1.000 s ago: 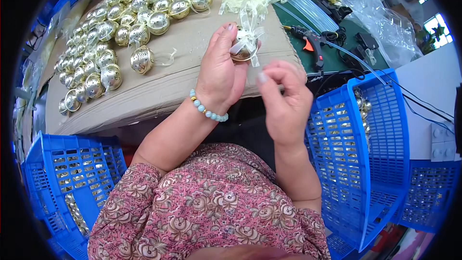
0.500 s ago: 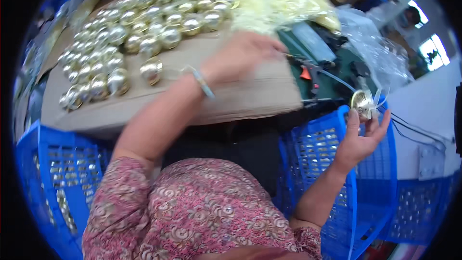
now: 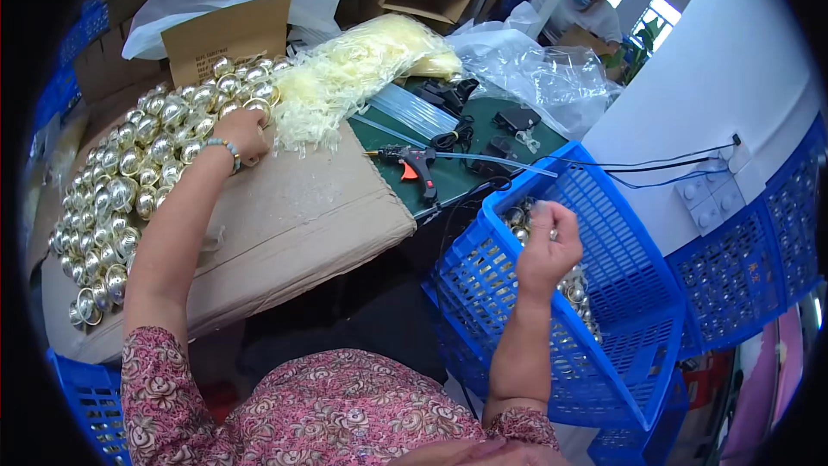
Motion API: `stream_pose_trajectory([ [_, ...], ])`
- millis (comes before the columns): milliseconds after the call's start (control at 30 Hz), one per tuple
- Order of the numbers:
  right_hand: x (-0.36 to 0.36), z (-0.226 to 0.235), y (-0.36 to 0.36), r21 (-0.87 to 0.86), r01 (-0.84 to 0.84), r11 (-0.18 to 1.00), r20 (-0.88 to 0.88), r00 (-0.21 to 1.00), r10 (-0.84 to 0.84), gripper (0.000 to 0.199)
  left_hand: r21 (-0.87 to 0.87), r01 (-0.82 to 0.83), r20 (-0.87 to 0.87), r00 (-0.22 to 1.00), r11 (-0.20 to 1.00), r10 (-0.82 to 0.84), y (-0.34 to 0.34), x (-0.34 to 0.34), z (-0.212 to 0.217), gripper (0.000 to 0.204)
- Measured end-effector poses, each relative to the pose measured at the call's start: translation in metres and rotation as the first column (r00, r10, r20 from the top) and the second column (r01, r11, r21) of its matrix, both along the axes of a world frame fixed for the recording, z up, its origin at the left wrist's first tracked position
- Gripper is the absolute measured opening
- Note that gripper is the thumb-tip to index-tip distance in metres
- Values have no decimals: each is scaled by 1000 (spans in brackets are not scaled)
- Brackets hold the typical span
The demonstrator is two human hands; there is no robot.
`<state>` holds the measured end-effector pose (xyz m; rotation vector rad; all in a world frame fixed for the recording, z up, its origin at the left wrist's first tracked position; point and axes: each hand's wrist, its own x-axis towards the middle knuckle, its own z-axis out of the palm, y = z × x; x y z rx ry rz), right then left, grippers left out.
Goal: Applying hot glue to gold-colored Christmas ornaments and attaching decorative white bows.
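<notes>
A crowd of shiny gold balls (image 3: 148, 128) covers the left part of the cardboard (image 3: 293, 216). My left hand (image 3: 241, 135) is at the right edge of these balls, beside a heap of pale yellow plastic strips (image 3: 345, 78). Its fingers curl inward at the nearest balls; their tips are partly hidden, and what they grip cannot be made out. Over the blue plastic basket (image 3: 595, 177) on the right, my right hand (image 3: 548, 252) is raised with its fingers closed. Anything inside that hand is too small or hidden to name. More gold balls (image 3: 576, 289) lie in the basket below it.
A glue gun (image 3: 417, 164) with an orange trigger lies on the green tabletop (image 3: 483, 125), near clear glue sticks (image 3: 418, 110) and black cables. Clear plastic bags (image 3: 543, 78) lie behind. A masked person (image 3: 586, 9) sits farther back. Another blue basket (image 3: 86, 397) stands lower left.
My left hand has moved from near the glue gun leftward to the balls. My right hand, which held up a gold ball with a clear strip, is now closed over the basket. The view has shifted.
</notes>
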<state>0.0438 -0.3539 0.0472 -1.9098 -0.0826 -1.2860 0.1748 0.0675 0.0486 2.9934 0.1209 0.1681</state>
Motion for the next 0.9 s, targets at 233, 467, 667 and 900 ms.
stream_pose_trajectory([
  [233, 22, 7, 68, 75, -535, 841, 41, 845, 534, 11, -797, 209, 225, 973, 566, -43, -18, -14, 40, 33],
  [467, 68, 8, 159, 37, -825, 564, -43, 562, 826, 28, -949, 28, 58, 994, -315, -88, -78, -64, 41, 31],
  [667, 75, -19, 182, 125, -913, 389, -183, 364, 913, 33, -766, 34, 151, 980, -642, -128, -86, -97, -8, 30],
  [900, 77, -36, 188, 416, -898, 146, -27, 149, 989, 37, -730, -5, 184, 962, -683, -203, -83, -114, -24, 31],
])
